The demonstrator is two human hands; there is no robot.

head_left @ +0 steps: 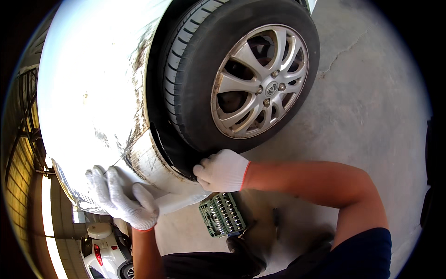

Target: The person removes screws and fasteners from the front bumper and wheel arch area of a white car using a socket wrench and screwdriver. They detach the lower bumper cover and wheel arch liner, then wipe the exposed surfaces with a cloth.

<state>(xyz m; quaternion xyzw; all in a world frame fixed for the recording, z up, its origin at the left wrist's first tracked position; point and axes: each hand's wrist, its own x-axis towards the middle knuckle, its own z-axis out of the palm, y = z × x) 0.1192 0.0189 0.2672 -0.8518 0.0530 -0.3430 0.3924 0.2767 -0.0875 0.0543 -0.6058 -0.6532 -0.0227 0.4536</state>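
A white car body panel [88, 79], scuffed and scratched along its edge, curves beside a wheel with a black tyre [302, 111] and silver rim [241, 83]. My left hand [121, 197], in a white glove, rests on the lower panel, fingers spread. My right hand [220, 169], also gloved, has its fingers curled at the lower rim of the wheel arch, by the black liner [165, 144], just below the tyre. What those fingertips grip is hidden.
An open green socket set [222, 215] lies on the concrete floor [353, 116] below the panel, near my shoes [244, 251]. A slim dark tool [276, 221] lies to its right. Another white car [102, 251] stands at lower left, near a yellowish wall with metal framework [21, 176].
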